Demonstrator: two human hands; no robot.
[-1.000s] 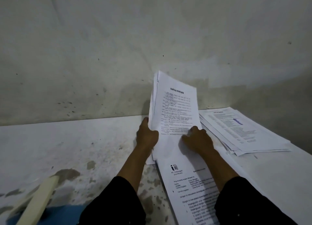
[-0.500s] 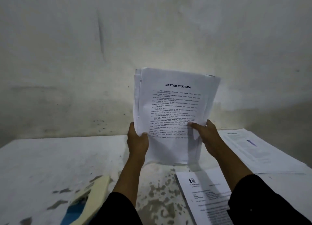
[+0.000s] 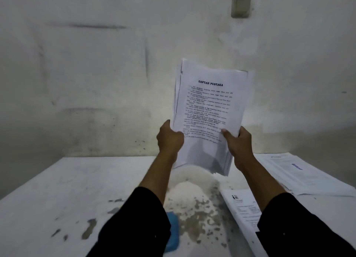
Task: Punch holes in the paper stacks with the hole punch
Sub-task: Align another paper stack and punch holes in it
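I hold a stack of printed white sheets (image 3: pixel 210 106) upright in the air above the table, its top page headed "DAFTAR PUSTAKA". My left hand (image 3: pixel 169 141) grips the stack's lower left edge. My right hand (image 3: pixel 238 143) grips the lower right edge, thumb on the front page. The sheets are slightly fanned at the top and bottom. A blue object (image 3: pixel 173 229), partly hidden under my left sleeve, lies on the table; whether it is the hole punch I cannot tell.
A worn white table (image 3: pixel 67 199) with chipped paint stands against a stained wall. Another paper stack (image 3: pixel 300 173) lies at the right. A printed sheet (image 3: pixel 240 208) lies under my right forearm. A wall switch (image 3: pixel 240 6) sits high up.
Both hands lifted the stack off the table and raised it upright in front of the wall. The view tilted upward, and the blue object now lies under my left arm.
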